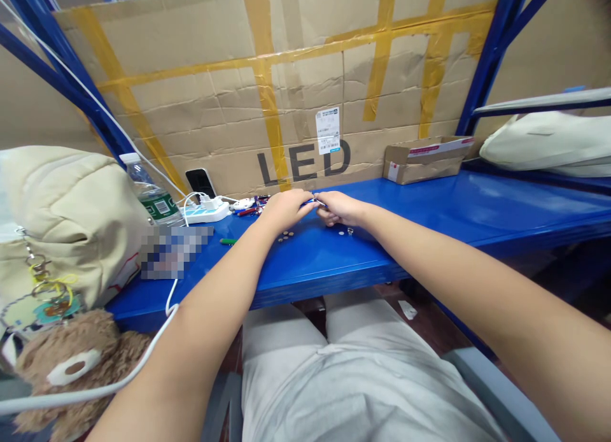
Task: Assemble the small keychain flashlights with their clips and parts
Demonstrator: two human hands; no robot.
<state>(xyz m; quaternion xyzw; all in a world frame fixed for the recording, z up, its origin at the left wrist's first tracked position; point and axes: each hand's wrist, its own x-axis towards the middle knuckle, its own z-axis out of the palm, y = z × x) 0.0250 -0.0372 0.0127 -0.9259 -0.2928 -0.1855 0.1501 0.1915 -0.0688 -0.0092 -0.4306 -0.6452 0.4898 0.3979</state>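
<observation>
Above the blue tabletop (315, 263), my left hand (287, 209) and my right hand (340, 207) meet, both with fingers closed. Between their fingertips is a thin pen-like object (323, 204), blue toward the left and silvery toward the right; my fingers hide much of it. Under my left hand lie several small round coin-like pieces (286, 235). Below my right hand are a small pale disc (341, 234) and a small metal piece (350, 231). A cluster of pens (248, 211) lies behind my left wrist, and a green pen (228, 241) rests left of my forearm.
Cardboard marked LED (214, 123) stands along the back. At left are a power strip (205, 211), a phone (200, 183), a water bottle (155, 197), a beige bag (71, 213) and a plush bear (76, 372). A white cable (157, 346) crosses my left arm. An open carton (424, 162) sits back right.
</observation>
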